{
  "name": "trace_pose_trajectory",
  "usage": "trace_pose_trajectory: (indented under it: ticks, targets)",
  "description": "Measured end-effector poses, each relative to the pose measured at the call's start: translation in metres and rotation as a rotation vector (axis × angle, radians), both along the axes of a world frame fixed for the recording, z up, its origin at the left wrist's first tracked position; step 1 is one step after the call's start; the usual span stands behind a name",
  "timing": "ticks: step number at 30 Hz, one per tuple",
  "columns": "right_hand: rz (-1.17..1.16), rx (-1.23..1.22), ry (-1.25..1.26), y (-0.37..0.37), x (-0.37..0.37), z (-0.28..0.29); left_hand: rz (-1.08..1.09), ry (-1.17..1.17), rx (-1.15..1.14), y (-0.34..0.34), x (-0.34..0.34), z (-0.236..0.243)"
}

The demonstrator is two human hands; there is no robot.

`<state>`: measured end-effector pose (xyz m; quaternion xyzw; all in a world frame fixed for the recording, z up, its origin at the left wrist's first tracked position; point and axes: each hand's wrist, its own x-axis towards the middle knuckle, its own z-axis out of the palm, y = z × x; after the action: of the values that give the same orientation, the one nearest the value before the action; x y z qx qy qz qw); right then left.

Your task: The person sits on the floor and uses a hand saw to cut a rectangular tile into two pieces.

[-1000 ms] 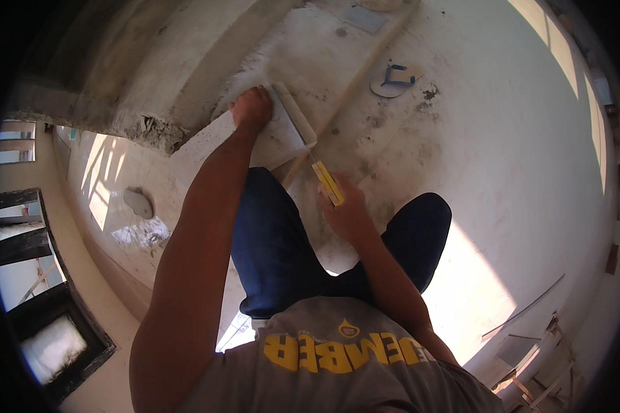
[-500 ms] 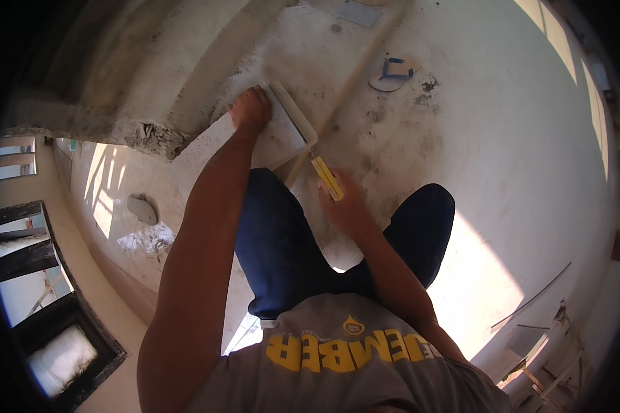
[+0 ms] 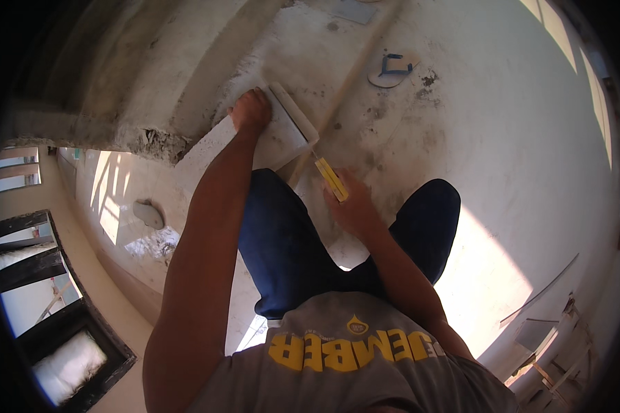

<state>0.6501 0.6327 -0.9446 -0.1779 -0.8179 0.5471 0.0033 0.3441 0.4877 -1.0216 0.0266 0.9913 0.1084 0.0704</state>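
Note:
A pale flat board (image 3: 282, 143) lies on the floor in front of my bent knees, dusted white. My left hand (image 3: 251, 110) grips its far edge, the fingers curled over and partly hidden. Close to that hand a straight dark line (image 3: 293, 122) crosses the board, with a narrow pale strip (image 3: 287, 101) beyond it. My right hand (image 3: 351, 199) is wrapped round a yellow-handled tool (image 3: 331, 179). Its thin metal end meets the board's near corner, at the end of the dark line; the tool's exact kind is unclear.
A flip-flop with blue straps (image 3: 393, 71) lies ahead to the right, a grey sandal (image 3: 148, 214) to the left. A broken masonry edge (image 3: 155, 142) rises beside the board. A thin grey sheet (image 3: 355, 10) is at the far side, and wooden pieces (image 3: 551, 378) are at lower right.
The whole view has shifted slightly. Both hands keep nearly the same places on the board and the yellow-handled tool.

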Motion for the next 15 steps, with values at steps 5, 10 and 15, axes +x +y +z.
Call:
trace_pose_trajectory:
  ticks: [5, 10, 15]
  targets:
    - [-0.009, -0.050, -0.083, 0.020, 0.120, 0.064, -0.001, 0.039, 0.011, 0.000, -0.004, 0.007]
    - [0.033, 0.036, 0.084, 0.016, 0.005, -0.005, 0.011, 0.035, 0.022, 0.007, -0.002, 0.006]
    - [0.025, 0.054, -0.005, 0.003, 0.007, -0.002, -0.001, 0.041, 0.000, 0.001, 0.001, -0.004]
